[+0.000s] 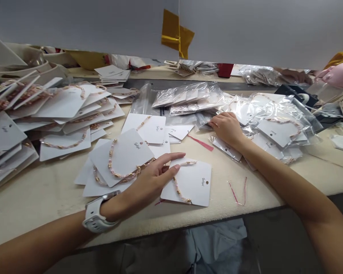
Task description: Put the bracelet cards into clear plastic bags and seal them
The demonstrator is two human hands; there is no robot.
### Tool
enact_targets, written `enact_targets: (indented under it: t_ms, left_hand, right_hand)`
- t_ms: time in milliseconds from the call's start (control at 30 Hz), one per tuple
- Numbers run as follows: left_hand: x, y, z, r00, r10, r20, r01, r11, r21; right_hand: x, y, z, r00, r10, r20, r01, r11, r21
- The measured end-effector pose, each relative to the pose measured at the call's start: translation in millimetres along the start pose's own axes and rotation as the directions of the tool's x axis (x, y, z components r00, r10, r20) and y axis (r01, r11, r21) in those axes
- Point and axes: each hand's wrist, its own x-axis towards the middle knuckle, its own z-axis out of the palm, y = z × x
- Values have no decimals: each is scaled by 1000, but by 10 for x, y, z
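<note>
My left hand lies over the near-left pile with thumb and index finger stretched apart. Its thumb rests on the upper left corner of a white card that carries a beaded bracelet in pink and gold. Under and beside the palm are more white cards with similar bracelets. Farther right, my right hand is closed, its fingers curled at the edge of a clear plastic bag among bagged cards. Its fingertips are partly hidden. A pink tassel-like thread lies between the hands.
Stacked bracelet cards fill the left side. Bagged cards spread across the right, with more bags at the back. Loose pink threads lie near the table's front edge. A grey partition rises behind; a pink object stands far right.
</note>
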Motion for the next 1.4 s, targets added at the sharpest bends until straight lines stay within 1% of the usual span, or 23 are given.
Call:
enact_targets:
  t_ms: [133, 200, 267, 367, 400, 500, 567, 633, 700, 800, 867, 933, 1000, 1067, 1100, 1133, 1167, 1200, 1233, 1267, 1300, 1333, 1400]
  left_hand:
    - [8, -48, -8, 999, 44, 3, -44, 996, -72]
    - [9, -53, -11, 999, 25, 23, -22, 992, -122]
    - [8, -37, -12, 1000, 12, 2, -12, 991, -132]
    - [6, 18, -8, 997, 17, -71, -24, 995, -99]
    - [6, 40, -6, 998, 5, -64, -12, 994, -105]
    - [14, 89, -5, 998, -42, 38, 48, 984, -173]
    - [26, 97, -11, 997, -42, 71, 55, 979, -194]
    - [39, 88, -20, 997, -38, 72, 51, 981, -187]
    - [45, 77, -26, 998, -35, 53, 42, 987, -155]
    - [34, 84, -24, 1000, -12, 7, 12, 995, -95]
    - [15, 103, -19, 1000, 3, 14, -1, 994, -109]
    - [-9, 125, -19, 997, 28, 73, -16, 988, -155]
    - [-34, 141, -35, 988, 87, 129, -63, 983, -175]
    - [-59, 153, -85, 972, 179, 154, -154, 975, -160]
    - [-71, 160, -124, 958, 229, 173, -203, 967, -157]
    - [-83, 170, -173, 940, 278, 199, -246, 954, -173]
    - [-93, 182, -229, 915, 335, 226, -289, 933, -214]
    - [-101, 195, -286, 887, 399, 233, -334, 902, -272]
    - [-104, 208, -339, 866, 457, 203, -380, 865, -327]
    - [-103, 218, -382, 854, 501, 139, -429, 829, -358]
    - [-95, 223, -410, 844, 533, 54, -483, 801, -354]
    - [-82, 219, -420, 831, 556, -26, -535, 786, -309]
    - [-40, 177, -387, 813, 573, -100, -582, 801, -143]
  right_hand:
    - [0, 31, -45, 998, 55, -26, -52, 993, 103]
    - [-3, 54, -77, 995, 89, -33, -82, 979, 186]
    - [-6, 84, -114, 989, 137, -57, -119, 960, 252]
    - [-20, 124, -188, 963, 220, -156, -162, 934, 317]
    - [-32, 128, -221, 950, 238, -202, -167, 934, 317]
    - [-107, 71, -354, 911, 244, -333, -138, 940, 312]
    - [-194, -31, -464, 903, 210, -375, -72, 934, 349]
    - [-296, -160, -567, 902, 195, -386, -3, 895, 445]
    - [-387, -278, -635, 909, 173, -378, 88, 809, 582]
    - [-441, -371, -641, 943, 71, -325, 226, 581, 782]
    - [-415, -372, -598, 969, 16, -247, 218, 419, 881]
    - [-365, -340, -551, 987, 24, -158, 145, 283, 948]
    - [-320, -289, -526, 991, 65, -118, 106, 167, 980]
    - [-295, -230, -528, 989, 65, -129, 123, 93, 988]
    - [-290, -203, -537, 990, 13, -138, 137, 90, 987]
    - [-288, -180, -547, 987, -92, -133, 143, 106, 984]
    - [-288, -164, -557, 964, -246, -105, 141, 134, 981]
    - [-290, -154, -566, 907, -417, -55, 135, 165, 977]
    - [-292, -153, -573, 826, -564, 1, 128, 190, 973]
    - [-295, -160, -577, 750, -660, 43, 121, 201, 972]
    - [-300, -172, -580, 713, -699, 63, 109, 198, 974]
    - [-306, -188, -581, 723, -687, 67, 87, 188, 978]
    - [-323, -221, -579, 813, -576, 83, 17, 166, 986]
